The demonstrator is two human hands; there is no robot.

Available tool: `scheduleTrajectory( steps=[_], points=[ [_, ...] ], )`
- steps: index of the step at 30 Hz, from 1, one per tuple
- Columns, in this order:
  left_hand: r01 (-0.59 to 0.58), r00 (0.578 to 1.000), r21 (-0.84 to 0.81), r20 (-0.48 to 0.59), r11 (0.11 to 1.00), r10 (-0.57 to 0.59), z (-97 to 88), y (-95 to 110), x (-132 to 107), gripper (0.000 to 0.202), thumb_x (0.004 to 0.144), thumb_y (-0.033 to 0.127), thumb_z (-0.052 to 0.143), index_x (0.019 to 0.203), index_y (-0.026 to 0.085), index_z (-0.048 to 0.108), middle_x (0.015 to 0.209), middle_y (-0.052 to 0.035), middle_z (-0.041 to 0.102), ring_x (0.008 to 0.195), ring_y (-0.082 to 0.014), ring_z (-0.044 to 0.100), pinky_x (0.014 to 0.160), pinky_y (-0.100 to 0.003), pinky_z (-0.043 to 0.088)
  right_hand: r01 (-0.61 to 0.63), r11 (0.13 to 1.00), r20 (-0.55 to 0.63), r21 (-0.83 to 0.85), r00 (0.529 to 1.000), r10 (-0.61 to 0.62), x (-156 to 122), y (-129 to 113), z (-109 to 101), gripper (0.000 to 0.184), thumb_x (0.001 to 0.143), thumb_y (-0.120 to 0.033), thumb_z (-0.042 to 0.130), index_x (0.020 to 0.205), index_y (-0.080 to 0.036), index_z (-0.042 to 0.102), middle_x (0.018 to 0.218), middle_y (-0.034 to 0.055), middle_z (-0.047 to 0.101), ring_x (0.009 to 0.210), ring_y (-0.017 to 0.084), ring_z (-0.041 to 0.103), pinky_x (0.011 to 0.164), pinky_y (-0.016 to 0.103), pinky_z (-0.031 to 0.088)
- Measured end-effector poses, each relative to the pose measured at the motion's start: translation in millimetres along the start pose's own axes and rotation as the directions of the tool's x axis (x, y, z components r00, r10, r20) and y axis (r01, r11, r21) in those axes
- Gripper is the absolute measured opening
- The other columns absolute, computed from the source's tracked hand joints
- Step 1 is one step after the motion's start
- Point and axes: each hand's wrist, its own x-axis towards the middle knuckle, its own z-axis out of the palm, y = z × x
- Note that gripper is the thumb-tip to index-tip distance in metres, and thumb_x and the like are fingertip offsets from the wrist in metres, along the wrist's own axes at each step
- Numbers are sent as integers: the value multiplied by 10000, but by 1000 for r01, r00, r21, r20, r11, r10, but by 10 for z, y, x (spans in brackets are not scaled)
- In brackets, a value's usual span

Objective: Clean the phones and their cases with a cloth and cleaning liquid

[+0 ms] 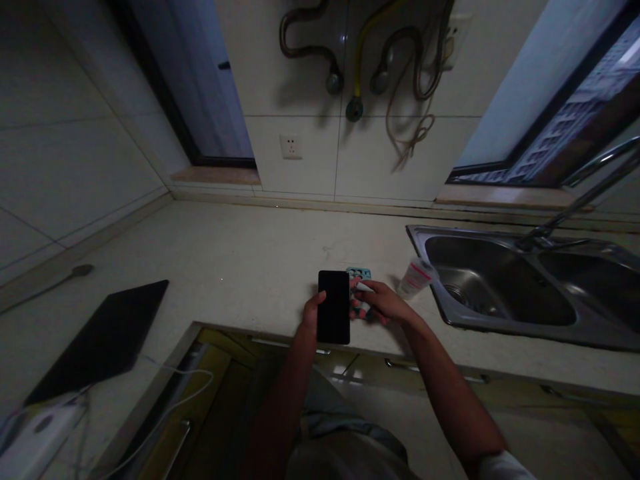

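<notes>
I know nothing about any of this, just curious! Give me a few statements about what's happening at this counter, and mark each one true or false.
1. The left hand holds a dark phone. True.
2. The clear cup stands inside the sink. False: it is on the counter, beside the sink.
3. The fingers of the right hand hold a white object. True.
4. The phone's upward face is brightly lit. False: it is dark.
5. A wall socket sits above the counter. True.
6. The tap is left of both hands. False: it is to their right.
</notes>
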Motion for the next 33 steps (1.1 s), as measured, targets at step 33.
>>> scheduleTrajectory(
  steps=[33],
  points=[
    [63, 997, 39, 49, 997, -65, -223, -52, -17, 824, 684, 534, 691, 1339, 61, 528, 972, -189, 720, 752, -251, 672, 666, -322, 455, 130, 952, 102, 276, 981, -163, 7, 142, -283, 532, 718, -553, 795, 1021, -188, 554, 606, -83, 539, 351, 14, 304, 354, 170, 180]
  ],
)
